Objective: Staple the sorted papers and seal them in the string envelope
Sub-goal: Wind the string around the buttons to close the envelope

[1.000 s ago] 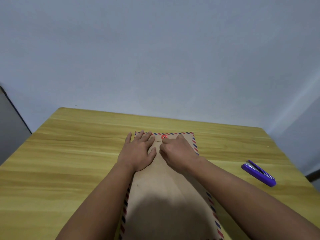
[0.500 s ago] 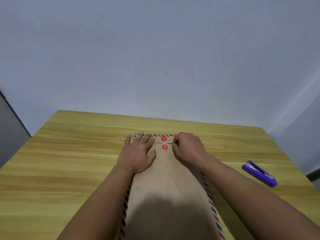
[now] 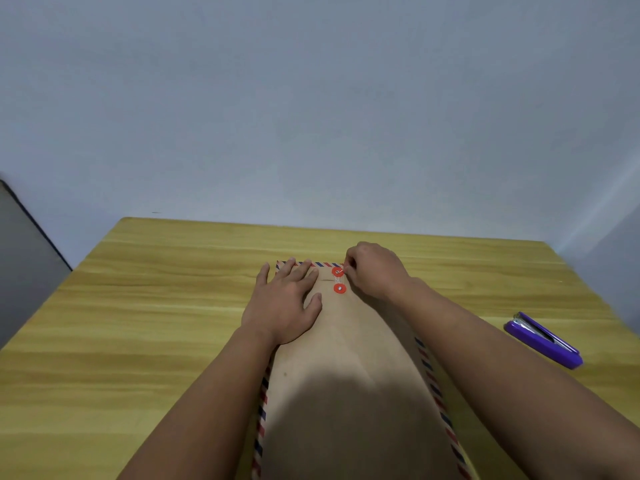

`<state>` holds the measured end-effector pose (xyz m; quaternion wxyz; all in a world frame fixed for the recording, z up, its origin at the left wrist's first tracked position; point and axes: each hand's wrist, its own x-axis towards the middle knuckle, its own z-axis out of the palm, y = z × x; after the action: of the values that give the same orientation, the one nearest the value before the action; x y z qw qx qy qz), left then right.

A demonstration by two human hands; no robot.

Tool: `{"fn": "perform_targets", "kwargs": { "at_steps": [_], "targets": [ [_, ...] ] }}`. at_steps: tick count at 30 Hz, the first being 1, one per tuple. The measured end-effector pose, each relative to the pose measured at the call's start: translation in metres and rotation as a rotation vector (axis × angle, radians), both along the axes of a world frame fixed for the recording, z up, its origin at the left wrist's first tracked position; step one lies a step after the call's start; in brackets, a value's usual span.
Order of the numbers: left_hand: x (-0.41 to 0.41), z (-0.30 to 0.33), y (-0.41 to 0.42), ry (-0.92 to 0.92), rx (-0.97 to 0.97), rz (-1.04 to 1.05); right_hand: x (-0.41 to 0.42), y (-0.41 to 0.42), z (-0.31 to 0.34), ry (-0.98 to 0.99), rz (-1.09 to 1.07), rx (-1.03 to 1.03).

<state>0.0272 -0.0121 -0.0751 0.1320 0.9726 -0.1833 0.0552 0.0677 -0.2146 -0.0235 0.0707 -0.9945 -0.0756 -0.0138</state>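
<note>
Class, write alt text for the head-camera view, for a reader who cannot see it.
A right hand pinches the string at the upper red button of a brown envelope, while the left hand presses it flat. A purple stapler lies to the right on the wooden table.

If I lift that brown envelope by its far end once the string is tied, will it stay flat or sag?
The envelope is long, thin paper lying flat on the table, so it would probably sag toward the near end. The left hand presses it flat while the right hand pinches the string at the upper red disc, which suggests it slides easily.
</note>
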Motion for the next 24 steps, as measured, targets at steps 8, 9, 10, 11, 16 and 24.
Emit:
{"fn": "perform_targets", "kwargs": {
  "at_steps": [8,9,10,11,16,24],
  "targets": [
    [-0.001,0.001,0.000,0.003,0.001,0.002,0.019,-0.002,-0.002,0.071,-0.002,0.129],
    [-0.001,0.001,0.000,0.004,0.003,0.001,0.021,-0.002,-0.003,0.080,-0.004,0.162],
    [-0.001,0.001,0.000,0.003,0.004,0.000,0.023,-0.002,-0.005,0.085,-0.005,0.194],
    [-0.001,0.001,0.000,0.001,0.004,-0.001,0.025,-0.002,-0.007,0.082,-0.005,0.223],
    [-0.001,0.002,0.000,0.011,0.007,0.003,0.023,-0.012,-0.017,0.001,-0.063,0.224],
    [-0.001,0.001,0.000,0.013,0.034,0.018,0.010,-0.063,-0.005,0.201,-0.245,0.648]
  ]
}}
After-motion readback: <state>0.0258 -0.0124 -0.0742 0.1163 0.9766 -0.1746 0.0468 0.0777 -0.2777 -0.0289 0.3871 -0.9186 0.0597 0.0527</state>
